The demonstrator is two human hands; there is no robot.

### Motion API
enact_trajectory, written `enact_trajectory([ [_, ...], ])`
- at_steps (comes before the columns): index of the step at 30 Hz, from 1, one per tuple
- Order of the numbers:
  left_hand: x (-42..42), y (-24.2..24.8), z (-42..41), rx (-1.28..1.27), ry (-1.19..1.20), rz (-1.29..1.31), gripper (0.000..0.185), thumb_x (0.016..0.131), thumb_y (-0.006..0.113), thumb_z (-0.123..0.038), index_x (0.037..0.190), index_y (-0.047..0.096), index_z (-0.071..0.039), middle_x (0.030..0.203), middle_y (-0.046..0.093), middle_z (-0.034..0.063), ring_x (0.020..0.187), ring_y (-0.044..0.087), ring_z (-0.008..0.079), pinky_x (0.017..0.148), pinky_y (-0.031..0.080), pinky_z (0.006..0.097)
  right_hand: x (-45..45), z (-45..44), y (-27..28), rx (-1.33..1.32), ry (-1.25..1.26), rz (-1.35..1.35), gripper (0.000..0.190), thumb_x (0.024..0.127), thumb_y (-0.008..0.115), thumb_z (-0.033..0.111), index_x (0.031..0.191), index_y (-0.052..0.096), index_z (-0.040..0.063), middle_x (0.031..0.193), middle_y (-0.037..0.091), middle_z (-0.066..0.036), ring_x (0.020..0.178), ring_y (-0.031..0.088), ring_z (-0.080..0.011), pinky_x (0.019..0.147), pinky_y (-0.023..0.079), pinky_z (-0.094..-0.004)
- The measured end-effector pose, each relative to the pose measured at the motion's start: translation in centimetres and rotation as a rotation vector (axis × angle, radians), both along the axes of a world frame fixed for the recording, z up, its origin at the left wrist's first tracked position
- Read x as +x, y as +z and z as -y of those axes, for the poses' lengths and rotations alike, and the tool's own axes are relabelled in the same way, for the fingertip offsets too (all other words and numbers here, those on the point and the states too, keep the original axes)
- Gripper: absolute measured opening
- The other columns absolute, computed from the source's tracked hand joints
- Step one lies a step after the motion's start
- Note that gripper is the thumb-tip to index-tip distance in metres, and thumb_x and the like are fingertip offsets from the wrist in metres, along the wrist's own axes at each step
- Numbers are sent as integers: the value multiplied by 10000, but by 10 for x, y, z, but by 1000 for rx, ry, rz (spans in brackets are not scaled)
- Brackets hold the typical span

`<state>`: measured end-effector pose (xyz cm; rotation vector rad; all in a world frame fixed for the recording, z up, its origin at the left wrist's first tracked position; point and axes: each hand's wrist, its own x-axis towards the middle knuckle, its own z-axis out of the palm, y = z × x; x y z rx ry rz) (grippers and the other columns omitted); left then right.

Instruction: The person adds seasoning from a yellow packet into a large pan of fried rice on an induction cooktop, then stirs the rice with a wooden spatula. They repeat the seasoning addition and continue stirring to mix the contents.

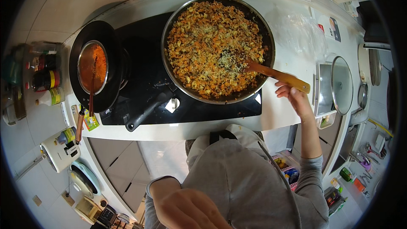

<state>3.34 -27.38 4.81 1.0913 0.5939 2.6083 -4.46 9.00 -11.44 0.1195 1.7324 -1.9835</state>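
Note:
A large round frying pan on the black cooktop is filled with a chopped mixture of orange, yellow and dark bits, with pale grains scattered over it. A wooden spatula rests with its blade in the mixture and its handle over the pan's right rim. My right hand is beside and under the handle, fingers partly curled; whether it grips the handle is not plain. Near my body at the bottom is my left hand, back towards the camera, its fingers hidden.
Left of the pan stands a black wok with a metal bowl of orange food and chopsticks. Bottles are further left. At right lie a clear plastic bag and an upright-leaning glass lid. The pan's black handle points towards the counter's front edge.

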Motion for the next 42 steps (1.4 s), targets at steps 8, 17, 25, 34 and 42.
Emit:
enact_trajectory([
  [8, 24, 5, -3, -63, -60, 71, 140, 951, 618, -51, 1005, 643, 76, 902, 696, 246, 831, 720, 371, 653, 621, 426, 76, 36, -49, 134, 480, 223, 264, 931, 546, 55, 1171, 646, 10, 1090, 694, -101, 1029, 658, -184, 914, 517, -318],
  [17, 31, 12, -18, -108, -32, 2, 171, 935, 658, -56, 1011, 700, 92, 1002, 708, 281, 889, 731, 352, 747, 628, 374, 97, 70, -98, 297, 808, 52, 259, 881, 605, 86, 1123, 685, 35, 1045, 705, -111, 979, 658, -224, 891, 505, -340],
  [25, 38, 8, -27, -115, -91, 69, 199, 923, 665, -49, 1046, 688, 106, 1061, 685, 308, 962, 711, 383, 807, 617, 404, 113, 54, -129, -247, 611, 792, 288, 911, 546, 50, 1182, 637, 16, 1148, 661, -61, 1025, 615, -137, 942, 481, -277],
  [34, 35, 3, -31, -117, -162, 36, 217, 922, 663, -46, 1059, 678, 121, 1072, 674, 325, 986, 696, 418, 824, 611, 434, 120, 60, -123, -444, 486, 933, 373, 954, 382, 101, 1251, 577, -12, 1192, 653, -156, 1117, 630, -220, 998, 492, -344],
  [42, 76, 11, -38, -68, -23, 253, 304, 956, 600, -7, 1214, 551, 145, 1101, 649, 354, 1057, 661, 446, 846, 602, 450, 141, 47, -120, 90, 178, 496, 164, 914, 526, 14, 1053, 612, 15, 1063, 657, -134, 911, 673, -234, 796, 573, -324],
])
